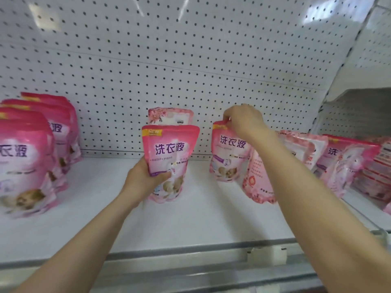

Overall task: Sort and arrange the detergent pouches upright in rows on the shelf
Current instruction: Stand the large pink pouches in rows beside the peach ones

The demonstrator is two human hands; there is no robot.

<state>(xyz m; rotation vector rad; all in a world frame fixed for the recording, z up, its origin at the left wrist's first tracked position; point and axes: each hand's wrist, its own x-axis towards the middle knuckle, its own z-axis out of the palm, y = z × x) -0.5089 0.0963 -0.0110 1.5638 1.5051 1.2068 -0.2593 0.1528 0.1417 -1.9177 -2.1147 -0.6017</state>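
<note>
Two hands show, the left hand and the right hand, each on one pink pouch. At the left of the frame stands a row of four pink pouches. One paler pouch stands behind the middle one. The heap at the right is too jumbled to count.

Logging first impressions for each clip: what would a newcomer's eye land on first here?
Two bare arms reach onto a white shelf. The left hand grips a bright pink pouch at centre, a paler pouch standing behind it. The right hand pinches the top of a second pink pouch. A tidy upright row of pouches fills the left side, while a jumbled leaning pile crowds the right.
</note>
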